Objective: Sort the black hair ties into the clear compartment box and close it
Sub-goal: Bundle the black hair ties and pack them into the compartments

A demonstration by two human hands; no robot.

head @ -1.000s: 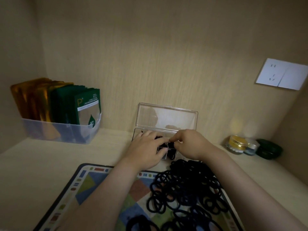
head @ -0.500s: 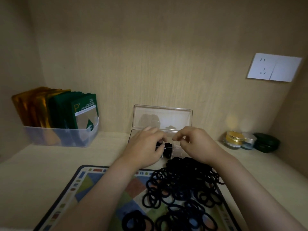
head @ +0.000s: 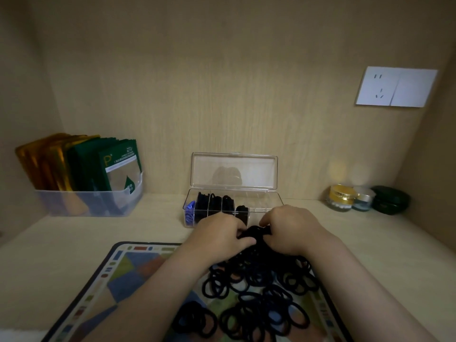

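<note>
Nearest: patterned mat [head: 118,280] on the pale shelf [head: 74,243], with a loose pile of black hair ties [head: 259,292] spread over its right half, many overlapping, and a small separate cluster at the near left edge of the pile. At the pile's far edge: left hand [head: 219,239] and right hand [head: 291,230] side by side, knuckles up. Fingers of both curled down into one dense bunch of ties [head: 255,233] wedged between them, left thumb pressed along its near side. Both grasping that bunch, neither released. Bunch sitting right at the fingertips, touching the rest of the pile below and just short of the box's front wall. Just beyond the hands: clear compartment box [head: 265,209], open, lid [head: 234,172] standing upright against the back wall. A blue item [head: 189,212] in the leftmost compartment, black ties packed into the next three, a smaller clump in the one after. Far left: clear bin [head: 88,206] holding upright green sachets [head: 118,166] and gold sachets [head: 47,164]. Far right, against the wall: gold jar [head: 341,197], small silver jar [head: 362,198] and dark green jar [head: 389,199], touching in a row. Above them on the wall: white socket plate [head: 396,86].
</note>
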